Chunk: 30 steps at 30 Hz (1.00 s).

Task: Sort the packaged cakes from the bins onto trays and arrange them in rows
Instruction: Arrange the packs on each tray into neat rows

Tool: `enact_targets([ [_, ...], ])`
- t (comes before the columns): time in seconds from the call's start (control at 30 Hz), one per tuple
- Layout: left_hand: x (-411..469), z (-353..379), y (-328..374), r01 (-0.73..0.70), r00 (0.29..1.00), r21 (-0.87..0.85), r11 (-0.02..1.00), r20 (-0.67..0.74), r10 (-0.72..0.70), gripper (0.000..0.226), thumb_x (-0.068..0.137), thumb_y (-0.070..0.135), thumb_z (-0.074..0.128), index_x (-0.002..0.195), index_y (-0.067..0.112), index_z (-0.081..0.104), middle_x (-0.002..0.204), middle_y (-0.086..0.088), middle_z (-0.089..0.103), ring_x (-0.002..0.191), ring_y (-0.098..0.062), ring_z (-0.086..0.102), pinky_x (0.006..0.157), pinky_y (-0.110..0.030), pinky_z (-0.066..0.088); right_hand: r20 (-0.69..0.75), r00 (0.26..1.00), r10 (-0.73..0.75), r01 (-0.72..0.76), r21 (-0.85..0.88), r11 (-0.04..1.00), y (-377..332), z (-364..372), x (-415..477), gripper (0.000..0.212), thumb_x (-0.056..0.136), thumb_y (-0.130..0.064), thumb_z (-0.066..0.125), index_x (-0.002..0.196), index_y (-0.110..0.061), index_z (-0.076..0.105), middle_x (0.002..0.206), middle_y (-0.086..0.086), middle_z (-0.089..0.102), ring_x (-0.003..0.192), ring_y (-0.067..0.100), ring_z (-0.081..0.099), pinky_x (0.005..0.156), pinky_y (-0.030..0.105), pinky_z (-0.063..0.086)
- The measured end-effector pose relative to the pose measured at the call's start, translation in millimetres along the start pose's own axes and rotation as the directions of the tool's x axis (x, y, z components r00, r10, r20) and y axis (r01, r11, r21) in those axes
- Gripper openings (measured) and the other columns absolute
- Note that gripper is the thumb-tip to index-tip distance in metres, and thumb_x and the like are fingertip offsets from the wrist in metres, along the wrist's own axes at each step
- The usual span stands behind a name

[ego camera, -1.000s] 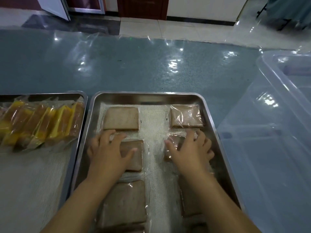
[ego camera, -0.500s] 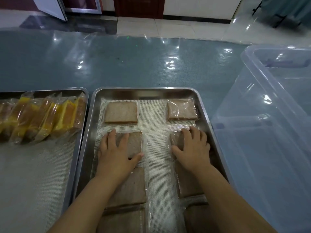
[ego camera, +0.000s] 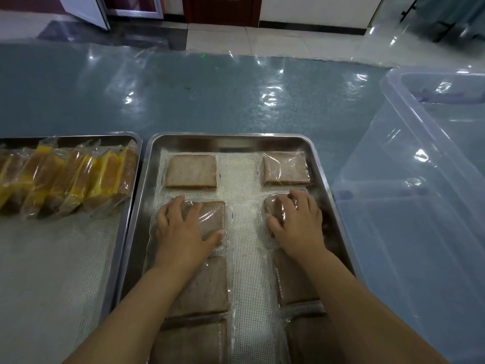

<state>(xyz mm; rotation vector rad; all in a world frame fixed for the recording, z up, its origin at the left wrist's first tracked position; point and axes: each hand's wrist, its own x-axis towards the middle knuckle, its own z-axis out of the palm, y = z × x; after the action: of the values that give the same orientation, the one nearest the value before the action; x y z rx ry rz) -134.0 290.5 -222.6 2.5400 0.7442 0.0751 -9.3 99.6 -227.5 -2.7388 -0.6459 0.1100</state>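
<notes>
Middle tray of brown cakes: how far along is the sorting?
Done: a row of yellow cakes stands on the left tray, and brown cakes lie in two columns on the middle tray. In hand: the left hand and right hand each press a second-row cake. Left: the left tray's mat has bare space; the clear bin shows no cakes.

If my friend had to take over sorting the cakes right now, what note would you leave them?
Left hand: lies flat on the left-column brown cake, second from the far end.
Right hand: lies flat on the right-column brown cake, also second.
Done: brown cakes lie in two columns on the middle tray. The yellow cakes stand in a row on the left tray.
Left: line up the two cakes under the hands. What the clear bin holds cannot be told.
</notes>
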Motion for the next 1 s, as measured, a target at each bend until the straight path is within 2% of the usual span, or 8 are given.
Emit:
enact_targets([
  [0.13, 1, 0, 5, 0.066, 0.995, 0.059, 0.996, 0.067, -0.070, 0.089, 0.072, 0.073, 0.054, 0.143, 0.028, 0.026, 0.153, -0.002, 0.004, 0.136, -0.029, -0.001, 0.114, -0.049, 0.018, 0.070, 0.998, 0.003, 0.000, -0.042, 0.999, 2, 3, -1, 0.053, 0.090, -0.056, 0.043, 0.134, -0.027, 0.040, 0.153, 0.004, 0.021, 0.144, 0.024, 0.008, 0.115, 0.054, 0.003],
  [0.23, 4, 2, 15, 0.128, 0.986, 0.142, 0.982, 0.089, -0.141, 0.099, 0.068, 0.079, 0.052, 0.144, 0.026, 0.019, 0.152, -0.006, 0.001, 0.136, -0.036, -0.001, 0.112, -0.052, 0.017, 0.102, 0.995, 0.007, -0.008, 0.010, 1.000, 3, -1, -3, 0.057, 0.090, -0.061, 0.038, 0.138, -0.030, 0.037, 0.157, 0.003, 0.012, 0.146, 0.022, -0.004, 0.114, 0.050, -0.007],
  [0.33, 4, 5, 22, 0.123, 0.989, 0.159, 0.979, 0.065, -0.135, 0.088, 0.073, 0.067, 0.057, 0.140, 0.022, 0.021, 0.149, -0.009, 0.002, 0.133, -0.037, 0.002, 0.108, -0.053, 0.020, 0.049, 0.999, 0.003, -0.006, 0.073, 0.997, 4, -7, -15, 0.055, 0.089, -0.060, 0.037, 0.135, -0.030, 0.041, 0.157, 0.002, 0.016, 0.146, 0.022, 0.001, 0.115, 0.051, -0.003],
  [0.43, 5, 4, 20, 0.118, 0.993, 0.117, 0.986, 0.009, -0.120, 0.078, 0.074, 0.056, 0.061, 0.135, 0.021, 0.029, 0.145, -0.008, 0.007, 0.128, -0.035, 0.006, 0.105, -0.051, 0.025, 0.035, 0.998, 0.048, -0.050, 0.069, 0.996, 7, -10, -32, 0.050, 0.091, -0.054, 0.047, 0.134, -0.028, 0.043, 0.157, 0.002, 0.017, 0.144, 0.023, 0.005, 0.115, 0.048, 0.002],
  [0.6, 12, 3, 13, 0.129, 0.991, 0.121, 0.984, 0.010, -0.131, 0.078, 0.073, 0.057, 0.062, 0.134, 0.021, 0.031, 0.147, -0.009, 0.009, 0.130, -0.036, 0.010, 0.105, -0.052, 0.026, 0.051, 0.995, 0.084, -0.086, 0.047, 0.995, 15, -8, -54, 0.046, 0.090, -0.051, 0.051, 0.132, -0.033, 0.044, 0.155, -0.001, 0.019, 0.142, 0.022, 0.006, 0.114, 0.045, 0.004],
  [0.7, 11, 4, 12, 0.119, 0.992, 0.129, 0.984, 0.033, -0.124, 0.083, 0.073, 0.065, 0.059, 0.137, 0.021, 0.029, 0.147, -0.009, 0.008, 0.131, -0.036, 0.007, 0.107, -0.052, 0.023, 0.049, 0.995, 0.091, -0.095, 0.070, 0.993, 17, -9, -66, 0.055, 0.089, -0.052, 0.052, 0.139, -0.033, 0.039, 0.156, -0.001, 0.015, 0.143, 0.022, 0.004, 0.115, 0.044, 0.004],
  [0.83, -2, -3, 10, 0.079, 0.996, 0.145, 0.986, 0.037, -0.085, 0.086, 0.075, 0.074, 0.049, 0.142, 0.025, 0.026, 0.153, -0.010, 0.002, 0.138, -0.038, 0.000, 0.112, -0.057, 0.009, 0.092, 0.985, 0.146, -0.152, 0.070, 0.986, 14, -13, -86, 0.072, 0.084, -0.064, 0.049, 0.145, -0.033, 0.026, 0.158, 0.000, 0.003, 0.144, 0.026, -0.001, 0.115, 0.047, 0.006],
  [1.0, -54, -8, 16, 0.162, 0.984, 0.123, 0.979, 0.055, -0.170, 0.093, 0.071, 0.079, 0.047, 0.143, 0.026, 0.020, 0.153, -0.008, -0.005, 0.138, -0.039, -0.001, 0.111, -0.060, 0.010, 0.219, 0.955, 0.200, -0.207, 0.010, 0.978, 10, -12, -104, 0.090, 0.080, -0.075, 0.040, 0.150, -0.030, 0.009, 0.158, 0.008, -0.010, 0.145, 0.028, -0.012, 0.116, 0.050, 0.001],
])
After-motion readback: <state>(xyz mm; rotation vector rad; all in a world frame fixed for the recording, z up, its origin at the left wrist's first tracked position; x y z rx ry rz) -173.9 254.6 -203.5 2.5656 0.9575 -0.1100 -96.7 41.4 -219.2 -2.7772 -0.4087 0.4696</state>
